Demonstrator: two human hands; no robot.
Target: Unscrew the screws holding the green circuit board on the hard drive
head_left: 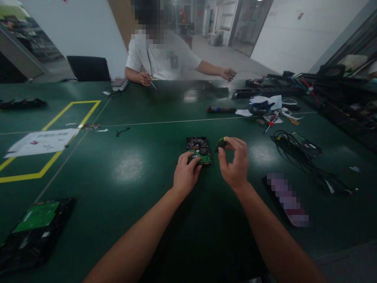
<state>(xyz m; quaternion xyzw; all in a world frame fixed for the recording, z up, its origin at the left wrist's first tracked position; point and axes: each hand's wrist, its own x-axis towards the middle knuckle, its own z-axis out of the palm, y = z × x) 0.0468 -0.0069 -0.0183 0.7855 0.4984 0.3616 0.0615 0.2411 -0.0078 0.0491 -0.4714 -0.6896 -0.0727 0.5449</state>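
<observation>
A black hard drive (198, 146) with a green circuit board lies flat on the dark green table (132, 165), just ahead of me. My left hand (185, 175) rests on its near edge with fingers curled, holding it down. My right hand (234, 161) is closed in a pinch on a screwdriver (220, 144) with a black and yellow handle. The screwdriver's tip slants down to the drive's right side.
Across the table sits a person in a white shirt (161, 55), with a tool in each hand. Cables (297, 147), tools and white cloths (266, 103) lie at the right. A bagged drive (35, 228) lies near left, beside a yellow taped rectangle (59, 118) with a paper sheet (41, 141).
</observation>
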